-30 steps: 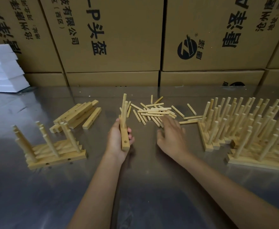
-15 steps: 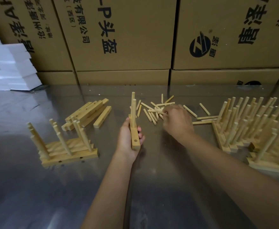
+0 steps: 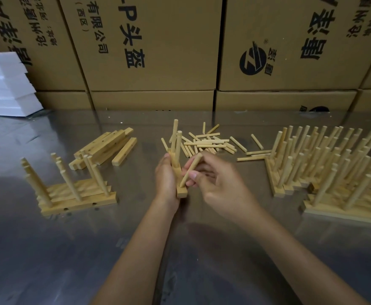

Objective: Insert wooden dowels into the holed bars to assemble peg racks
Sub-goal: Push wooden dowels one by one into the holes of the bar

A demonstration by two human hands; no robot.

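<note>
Wooden dowel [image 3: 190, 170] apparently between hands [image 3: 193, 179].

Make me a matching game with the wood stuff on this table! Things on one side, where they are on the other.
Things:
1. bar
2. loose dowels
3. empty bars
4. dowel

Places:
A. piled flat at the table's far middle
B. pinched in the right hand
C. stacked at the far left
D. gripped in the left hand

Pairs: 1-D, 2-A, 3-C, 4-B
</note>
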